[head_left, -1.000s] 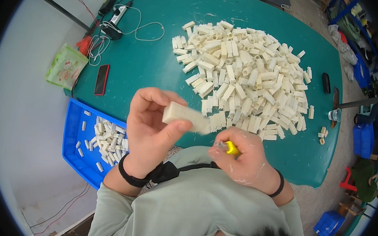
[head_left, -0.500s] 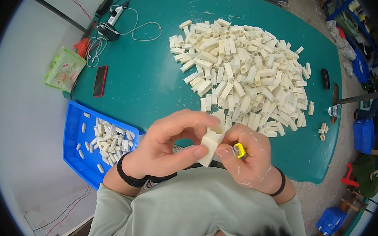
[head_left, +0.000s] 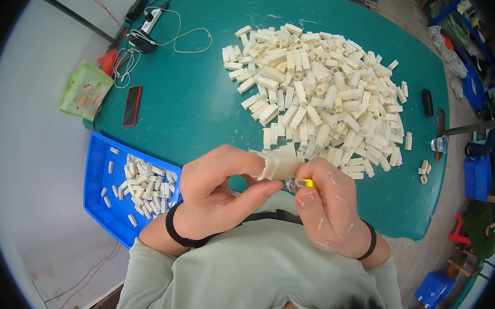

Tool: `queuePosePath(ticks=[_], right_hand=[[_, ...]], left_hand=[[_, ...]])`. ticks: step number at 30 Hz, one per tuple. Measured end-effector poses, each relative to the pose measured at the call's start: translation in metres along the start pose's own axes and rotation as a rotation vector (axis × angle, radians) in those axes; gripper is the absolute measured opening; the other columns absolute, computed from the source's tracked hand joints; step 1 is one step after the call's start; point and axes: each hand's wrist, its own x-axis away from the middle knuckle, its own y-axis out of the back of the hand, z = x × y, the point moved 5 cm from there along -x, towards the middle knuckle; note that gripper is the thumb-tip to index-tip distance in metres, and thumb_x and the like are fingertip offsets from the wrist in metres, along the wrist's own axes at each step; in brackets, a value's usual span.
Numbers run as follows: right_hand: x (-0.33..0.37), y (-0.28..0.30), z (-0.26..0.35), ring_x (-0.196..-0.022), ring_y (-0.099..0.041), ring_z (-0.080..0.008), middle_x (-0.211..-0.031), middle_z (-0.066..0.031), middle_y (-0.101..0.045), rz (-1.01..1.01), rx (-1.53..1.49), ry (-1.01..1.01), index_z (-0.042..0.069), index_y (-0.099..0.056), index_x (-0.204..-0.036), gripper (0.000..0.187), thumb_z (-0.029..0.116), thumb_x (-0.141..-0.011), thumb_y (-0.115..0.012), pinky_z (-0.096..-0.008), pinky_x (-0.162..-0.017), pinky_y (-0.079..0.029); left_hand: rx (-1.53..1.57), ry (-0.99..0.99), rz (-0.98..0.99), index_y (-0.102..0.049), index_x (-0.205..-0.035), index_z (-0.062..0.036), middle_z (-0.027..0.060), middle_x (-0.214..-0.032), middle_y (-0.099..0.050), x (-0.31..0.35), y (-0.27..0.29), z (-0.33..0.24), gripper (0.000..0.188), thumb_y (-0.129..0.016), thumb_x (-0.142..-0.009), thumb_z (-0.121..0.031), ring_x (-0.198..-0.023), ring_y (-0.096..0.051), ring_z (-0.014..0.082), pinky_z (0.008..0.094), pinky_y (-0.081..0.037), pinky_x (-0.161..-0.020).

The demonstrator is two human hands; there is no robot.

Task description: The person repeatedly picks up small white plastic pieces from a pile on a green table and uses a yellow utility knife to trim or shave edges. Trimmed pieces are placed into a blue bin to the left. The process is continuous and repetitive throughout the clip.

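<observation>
A cream-coloured plastic tube (head_left: 283,165) with squared sides and a ragged end lies crosswise between my hands, above the near edge of the table. My left hand (head_left: 213,189) is closed around it, its fingers and thumb near the ragged left end. Gripped in my right hand (head_left: 338,209) is a small yellow tool (head_left: 309,184); its tip sits just below the tube and is too blurred to make out. Fingers of the right hand also reach the tube's right end. White shavings stick to the right hand.
Ahead, a large heap of similar cream tubes (head_left: 326,97) covers the green table (head_left: 206,94). A blue tray (head_left: 98,201) of small pieces stands at left. Further left are a phone (head_left: 131,106), a power strip (head_left: 151,21) and cables. A black case (head_left: 427,103) lies at right.
The tube has turned from a steep tilt to lying crosswise, its ragged end now facing left. The yellow tool in my right hand has swung to point leftward beneath it.
</observation>
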Motion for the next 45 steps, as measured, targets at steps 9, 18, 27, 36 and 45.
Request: queuePosePath(ticks=[9, 18, 27, 36, 45], right_hand=[[-0.002, -0.002, 0.002, -0.049, -0.046, -0.0252, -0.061, -0.0104, -0.048, -0.015, 0.016, 0.028, 0.0, -0.051, -0.075, 0.029, 0.026, -0.087, -0.058, -0.0329, -0.045, -0.036], [-0.003, 0.0, 0.003, -0.049, -0.046, -0.0251, -0.062, -0.0105, -0.049, -0.004, 0.032, 0.062, 0.0, -0.05, -0.073, 0.03, 0.025, -0.086, -0.059, -0.0327, -0.044, -0.035], [-0.003, -0.001, 0.002, -0.049, -0.046, -0.025, -0.061, -0.0099, -0.048, 0.008, 0.04, 0.058, 0.0, -0.051, -0.073, 0.028, 0.024, -0.086, -0.058, -0.0328, -0.044, -0.036], [-0.006, -0.003, -0.004, -0.05, -0.046, -0.0256, -0.062, -0.0103, -0.047, -0.007, 0.103, 0.077, 0.0, -0.051, -0.076, 0.026, 0.023, -0.086, -0.058, -0.0332, -0.045, -0.036], [0.004, 0.021, -0.037, -0.053, -0.036, -0.0096, -0.061, -0.0042, -0.043, -0.077, -0.126, -0.115, -0.002, -0.05, -0.08, 0.028, 0.023, -0.093, -0.048, -0.0241, -0.049, -0.032]], left_hand=[[-0.375, -0.275, 0.098, -0.062, -0.09, -0.0006, 0.0168, -0.093, -0.063, 0.001, -0.004, -0.016, 0.028, -0.066, -0.064, 0.01, -0.075, -0.063, 0.0257, 0.0296, -0.05, -0.061], [-0.513, -0.39, 0.179, -0.062, -0.092, 0.0019, 0.0214, -0.106, -0.059, 0.005, -0.005, -0.014, 0.028, -0.065, -0.065, 0.009, -0.088, -0.062, 0.0311, 0.0339, -0.051, -0.071], [-0.536, -0.473, 0.18, -0.06, -0.092, 0.0058, 0.0241, -0.107, -0.057, 0.005, -0.005, -0.013, 0.028, -0.065, -0.065, 0.007, -0.091, -0.06, 0.0337, 0.0363, -0.051, -0.075], [-0.566, -0.473, 0.179, -0.06, -0.091, 0.0052, 0.0247, -0.107, -0.056, 0.009, -0.002, -0.016, 0.028, -0.065, -0.064, 0.008, -0.092, -0.059, 0.0339, 0.0377, -0.052, -0.075], [-0.69, 0.238, -0.44, -0.056, -0.085, -0.0003, 0.0111, -0.082, -0.061, 0.069, 0.113, 0.073, 0.015, -0.062, -0.072, 0.005, -0.075, -0.063, 0.0181, 0.0266, -0.051, -0.067]])
